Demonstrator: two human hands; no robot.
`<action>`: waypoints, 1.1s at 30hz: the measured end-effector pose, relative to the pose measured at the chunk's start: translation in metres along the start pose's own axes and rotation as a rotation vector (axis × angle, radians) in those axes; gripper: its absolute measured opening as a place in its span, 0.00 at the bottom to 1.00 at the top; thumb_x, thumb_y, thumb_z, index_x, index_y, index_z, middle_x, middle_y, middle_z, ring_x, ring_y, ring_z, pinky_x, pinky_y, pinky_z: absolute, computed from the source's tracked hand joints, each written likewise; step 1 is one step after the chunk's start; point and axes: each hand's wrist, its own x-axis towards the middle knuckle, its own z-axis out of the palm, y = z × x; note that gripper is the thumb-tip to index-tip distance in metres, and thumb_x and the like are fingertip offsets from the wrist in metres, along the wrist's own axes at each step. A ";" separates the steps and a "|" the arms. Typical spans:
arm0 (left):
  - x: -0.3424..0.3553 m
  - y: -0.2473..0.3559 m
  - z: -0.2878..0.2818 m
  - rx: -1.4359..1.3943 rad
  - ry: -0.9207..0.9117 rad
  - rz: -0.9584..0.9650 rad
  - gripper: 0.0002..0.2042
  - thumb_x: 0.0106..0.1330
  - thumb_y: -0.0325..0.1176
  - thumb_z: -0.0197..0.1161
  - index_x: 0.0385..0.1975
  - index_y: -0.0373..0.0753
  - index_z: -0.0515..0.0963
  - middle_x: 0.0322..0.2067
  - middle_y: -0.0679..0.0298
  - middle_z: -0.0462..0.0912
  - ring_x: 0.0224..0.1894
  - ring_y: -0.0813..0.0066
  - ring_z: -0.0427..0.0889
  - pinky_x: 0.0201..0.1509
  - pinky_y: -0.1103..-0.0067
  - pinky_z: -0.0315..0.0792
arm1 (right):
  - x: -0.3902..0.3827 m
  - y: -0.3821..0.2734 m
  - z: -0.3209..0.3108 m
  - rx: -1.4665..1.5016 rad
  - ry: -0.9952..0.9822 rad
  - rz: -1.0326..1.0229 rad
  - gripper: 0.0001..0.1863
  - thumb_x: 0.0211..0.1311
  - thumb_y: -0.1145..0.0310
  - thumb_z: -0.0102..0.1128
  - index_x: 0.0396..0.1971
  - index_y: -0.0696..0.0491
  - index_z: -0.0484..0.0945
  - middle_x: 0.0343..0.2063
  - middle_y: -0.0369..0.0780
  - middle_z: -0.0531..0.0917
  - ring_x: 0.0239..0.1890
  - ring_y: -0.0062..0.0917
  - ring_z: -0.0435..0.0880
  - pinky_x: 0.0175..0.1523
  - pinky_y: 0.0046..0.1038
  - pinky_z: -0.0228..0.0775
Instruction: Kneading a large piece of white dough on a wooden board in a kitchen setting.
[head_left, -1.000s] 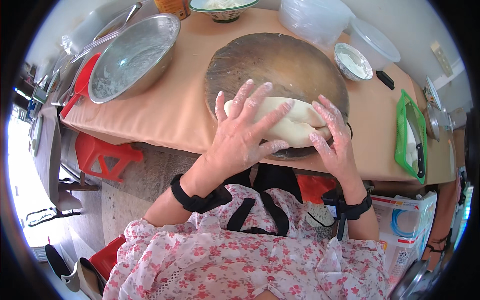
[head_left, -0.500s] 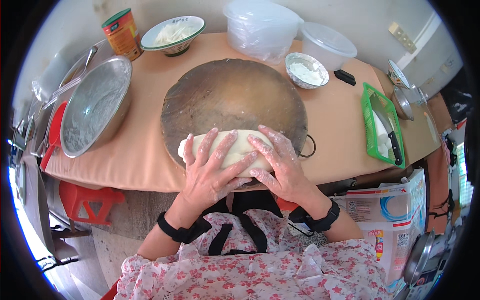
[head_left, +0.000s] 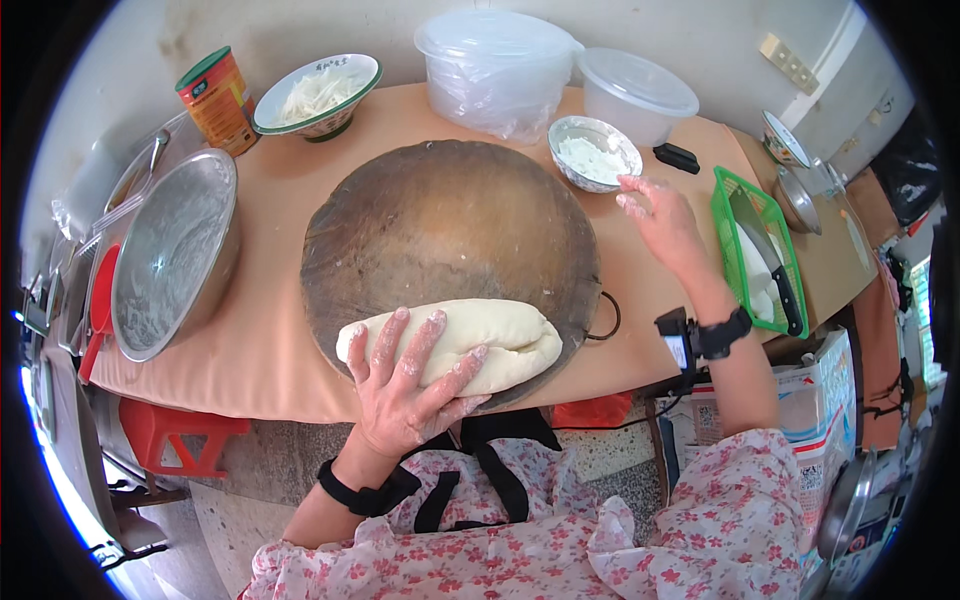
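A smooth, pale loaf-shaped lump of dough [head_left: 510,335] lies across the near part of a round wooden chopping board [head_left: 450,225]. A fold shows at its right end. My left hand [head_left: 405,385] rests on the left part of the dough, floury fingers spread over it. At the near rim of a small patterned bowl [head_left: 597,160] of white powder, my right hand [head_left: 660,220] hovers with its fingers bent and apart. Nothing shows between those fingers.
On the left stand a large metal basin [head_left: 175,255], a red-handled scoop [head_left: 100,300] and an orange can [head_left: 217,105]. Behind the board are a bowl of white shreds [head_left: 318,95] and clear plastic tubs [head_left: 500,70]. A knife [head_left: 785,290] lies in the green basket [head_left: 722,240] at right.
My right hand has left the dough and moved up and right to the powder bowl. My left hand stays on the dough. The whole view has shifted slightly.
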 end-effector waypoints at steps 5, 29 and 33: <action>-0.002 -0.002 0.001 0.010 -0.002 0.004 0.22 0.54 0.61 0.66 0.47 0.60 0.83 0.57 0.56 0.74 0.62 0.46 0.67 0.70 0.51 0.46 | 0.042 0.020 0.008 -0.137 -0.067 0.040 0.16 0.61 0.63 0.62 0.47 0.53 0.83 0.41 0.44 0.86 0.48 0.41 0.81 0.56 0.39 0.70; -0.009 0.000 0.001 0.036 -0.017 0.003 0.20 0.62 0.63 0.57 0.46 0.62 0.82 0.58 0.57 0.73 0.62 0.46 0.68 0.69 0.48 0.49 | 0.096 0.053 0.051 -0.360 -0.254 0.222 0.10 0.49 0.68 0.59 0.28 0.40 0.88 0.33 0.39 0.87 0.43 0.35 0.85 0.55 0.53 0.59; -0.006 0.000 0.001 0.023 -0.002 0.002 0.21 0.63 0.63 0.54 0.47 0.62 0.83 0.57 0.56 0.75 0.61 0.47 0.70 0.70 0.51 0.47 | 0.098 0.074 0.052 -0.260 -0.110 0.161 0.09 0.55 0.66 0.59 0.32 0.42 0.88 0.34 0.40 0.87 0.44 0.35 0.85 0.50 0.47 0.67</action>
